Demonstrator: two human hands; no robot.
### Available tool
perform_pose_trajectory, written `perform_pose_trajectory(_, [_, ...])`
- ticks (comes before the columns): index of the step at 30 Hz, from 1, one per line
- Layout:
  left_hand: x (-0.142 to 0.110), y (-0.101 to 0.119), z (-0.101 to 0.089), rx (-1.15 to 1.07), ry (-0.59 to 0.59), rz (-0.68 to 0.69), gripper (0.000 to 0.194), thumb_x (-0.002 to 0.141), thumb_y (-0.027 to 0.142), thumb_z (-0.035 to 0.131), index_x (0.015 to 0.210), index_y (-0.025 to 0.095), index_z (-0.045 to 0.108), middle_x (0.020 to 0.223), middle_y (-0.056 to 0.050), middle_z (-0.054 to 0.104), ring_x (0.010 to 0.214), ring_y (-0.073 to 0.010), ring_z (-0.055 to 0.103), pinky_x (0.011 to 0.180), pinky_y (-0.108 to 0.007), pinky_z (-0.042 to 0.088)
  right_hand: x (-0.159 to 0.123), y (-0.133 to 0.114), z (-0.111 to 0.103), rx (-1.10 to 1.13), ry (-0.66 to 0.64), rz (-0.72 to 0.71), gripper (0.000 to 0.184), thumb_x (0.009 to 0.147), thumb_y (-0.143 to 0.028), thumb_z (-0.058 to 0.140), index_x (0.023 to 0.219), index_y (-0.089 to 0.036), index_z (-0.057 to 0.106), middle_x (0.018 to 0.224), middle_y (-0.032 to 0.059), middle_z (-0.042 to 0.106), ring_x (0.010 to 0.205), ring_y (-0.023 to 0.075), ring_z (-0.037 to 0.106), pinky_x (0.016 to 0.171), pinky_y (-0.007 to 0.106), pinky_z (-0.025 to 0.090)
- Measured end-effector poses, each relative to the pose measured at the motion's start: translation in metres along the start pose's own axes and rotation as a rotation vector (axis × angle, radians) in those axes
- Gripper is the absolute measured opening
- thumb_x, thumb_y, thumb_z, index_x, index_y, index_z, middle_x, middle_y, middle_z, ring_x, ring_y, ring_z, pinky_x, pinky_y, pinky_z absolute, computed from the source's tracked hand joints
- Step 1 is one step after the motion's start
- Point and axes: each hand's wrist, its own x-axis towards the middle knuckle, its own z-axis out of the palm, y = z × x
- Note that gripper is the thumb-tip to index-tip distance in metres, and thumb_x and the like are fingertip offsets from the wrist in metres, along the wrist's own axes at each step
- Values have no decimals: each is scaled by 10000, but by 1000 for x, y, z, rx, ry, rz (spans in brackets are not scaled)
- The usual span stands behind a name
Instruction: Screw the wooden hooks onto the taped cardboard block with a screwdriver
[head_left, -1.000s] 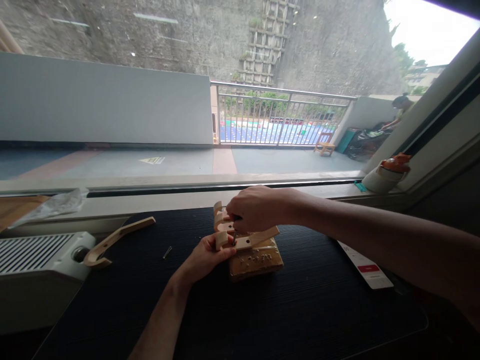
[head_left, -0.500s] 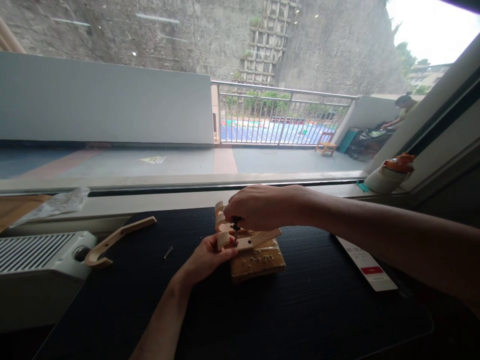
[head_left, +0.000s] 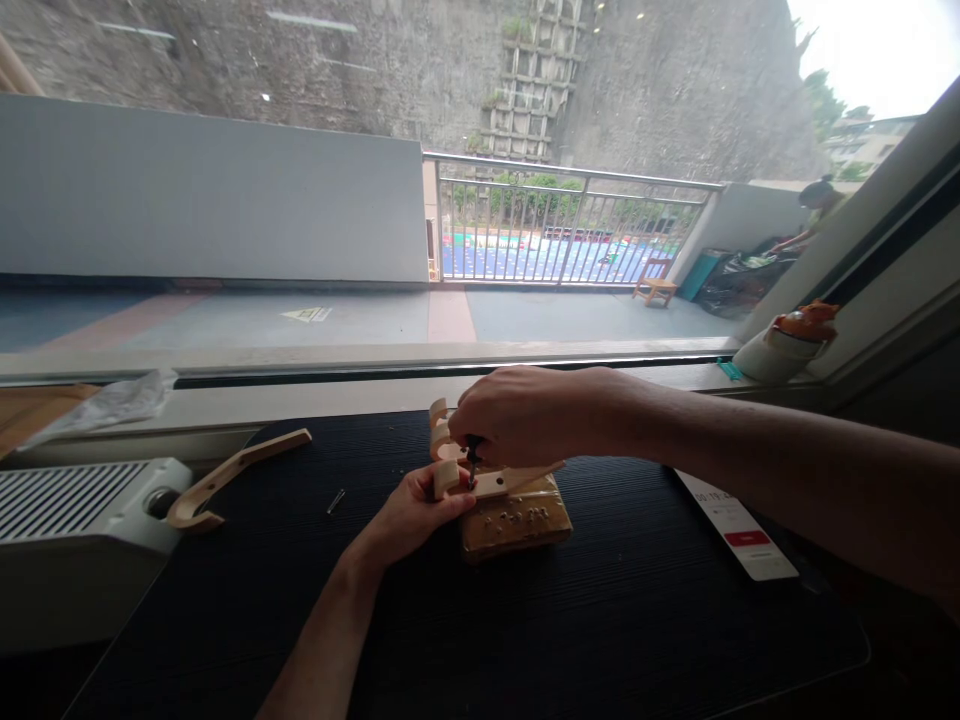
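Note:
My left hand (head_left: 420, 505) is closed on a curved wooden hook (head_left: 491, 486), thumb along its near edge. That hook lies over a brown block (head_left: 517, 530) wrapped in clear film, with small bits scattered on top. Above it, my right hand (head_left: 499, 415) wraps round the dark handle of a screwdriver (head_left: 472, 462), its shaft pointing down at the hook beside my left fingertips. The tip is too small to make out. More curved wooden ends (head_left: 439, 425) show behind, partly hidden by my right hand. Another wooden hook (head_left: 225, 475) lies at the left.
Screws (head_left: 335, 502) lie left of my left hand on the black table (head_left: 585, 620). A phone (head_left: 742, 530) lies under my right forearm. On the sill stands a bottle (head_left: 784, 350); a radiator (head_left: 90, 500) is at left. Outside the window, a person (head_left: 814, 215) bends over dark bags.
The view has shifted slightly. Both hands keep their places on the hook and the screwdriver; my right hand has turned a little at most.

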Motion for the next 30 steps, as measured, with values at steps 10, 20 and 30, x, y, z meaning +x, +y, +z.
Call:
perform_pose_trajectory(10, [0, 3, 2, -23, 9, -22, 279, 652, 268, 742, 868, 134, 625, 826, -7, 657, 767, -111, 572, 757, -228, 452, 1, 2, 3, 13, 25, -15, 160, 762, -205, 516, 785, -157, 667, 670, 46, 617, 562, 110, 466, 538, 273, 284])
perform_pose_trajectory(20, [0, 0, 1, 22, 6, 11, 269, 648, 291, 735, 852, 146, 637, 836, -10, 650, 793, -134, 580, 772, -253, 448, 7, -1, 1, 16, -57, 116, 191, 766, -262, 517, 790, -147, 668, 689, 66, 625, 553, 126, 481, 506, 277, 299])
perform_pose_trajectory(30, [0, -1, 0, 21, -4, 17, 253, 667, 280, 727, 859, 142, 637, 837, -12, 644, 802, -122, 570, 770, -229, 444, 0, -7, -9, -40, -48, 37, 155, 723, -147, 544, 812, -165, 669, 738, 49, 631, 597, 118, 479, 519, 270, 304])
